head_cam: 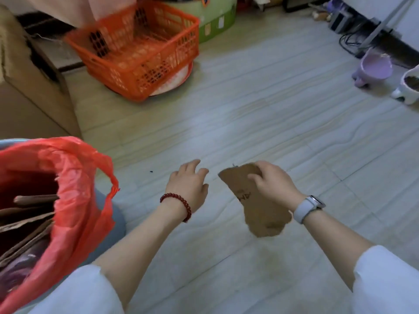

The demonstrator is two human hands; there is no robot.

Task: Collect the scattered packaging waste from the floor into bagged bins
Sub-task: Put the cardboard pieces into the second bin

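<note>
Right hand (273,185), lower centre-right of frame: grip closed on a torn piece of brown cardboard (256,206), thumb over its face, fingers curled round its upper edge. Cardboard hangs down from the hand, clear of the floor (260,109), some dark lettering on it, too blurred to read. Pale watch (309,207) on that wrist.

Left hand (189,184), just left of the cardboard, not touching it: grip loose, fingers spread and relaxed, palm down, nothing in it. Red bead bracelet (176,203) on the wrist. White sleeves at both lower corners.

Bin (113,214) at lower left, lined with a red plastic bag (74,189) whose rim folds over the edge. Flattened brown cardboard pieces (27,220) already stand inside it.

Upper left: orange mesh basket (140,55), tilted, resting on a round white thing I can't make out. Large cardboard box (29,87) along the left edge. Upper right: lilac footed bowl (374,66) and white footed bowl (408,87) on the floor, side by side; cables behind them.
</note>
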